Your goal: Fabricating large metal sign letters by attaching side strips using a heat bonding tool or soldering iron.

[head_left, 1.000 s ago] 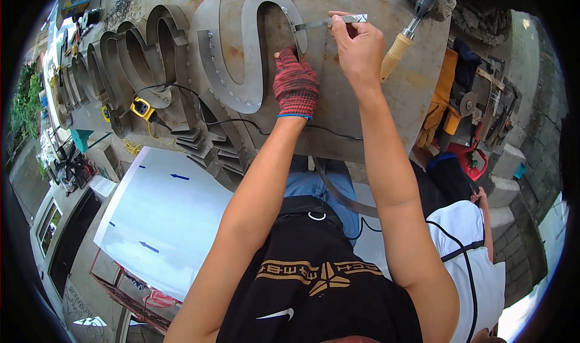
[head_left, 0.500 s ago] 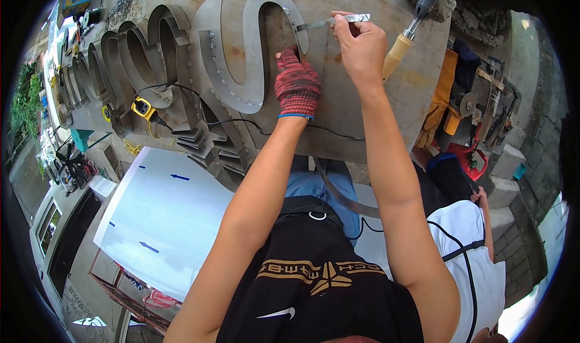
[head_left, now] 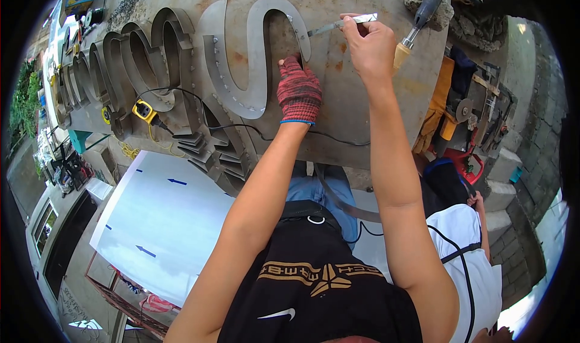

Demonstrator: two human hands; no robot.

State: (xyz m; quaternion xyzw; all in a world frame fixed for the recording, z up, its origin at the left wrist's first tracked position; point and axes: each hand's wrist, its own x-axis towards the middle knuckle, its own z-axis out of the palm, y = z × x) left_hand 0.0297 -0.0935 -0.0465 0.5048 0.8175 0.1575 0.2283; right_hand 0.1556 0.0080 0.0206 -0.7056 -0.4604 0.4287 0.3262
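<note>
A flat grey metal letter shaped like an S [head_left: 257,47], with a thin upright wall along parts of its edge, lies on the steel worktop. My left hand [head_left: 298,92], in a red and black knit glove, grips the letter near its hooked right end; its fingertips are partly hidden. In my bare right hand [head_left: 370,53], a thin flat metal blade [head_left: 325,29] with a silvery wrapped end is pinched between thumb and fingers. The blade's tip is at the outer edge of that hooked end. Small shiny spots dot the letter's seam.
Several bent-strip metal letters [head_left: 145,53] stand to the left, beside a yellow power socket [head_left: 143,109]. A black cable [head_left: 338,140] crosses the worktop's near side. A wooden-handled tool [head_left: 428,7] rests against a stone. Another person in white [head_left: 462,234] is at the lower right.
The whole view has shifted slightly. My right hand has moved a little to the right, and the blade's tip with it, from over the letter to its outer edge.
</note>
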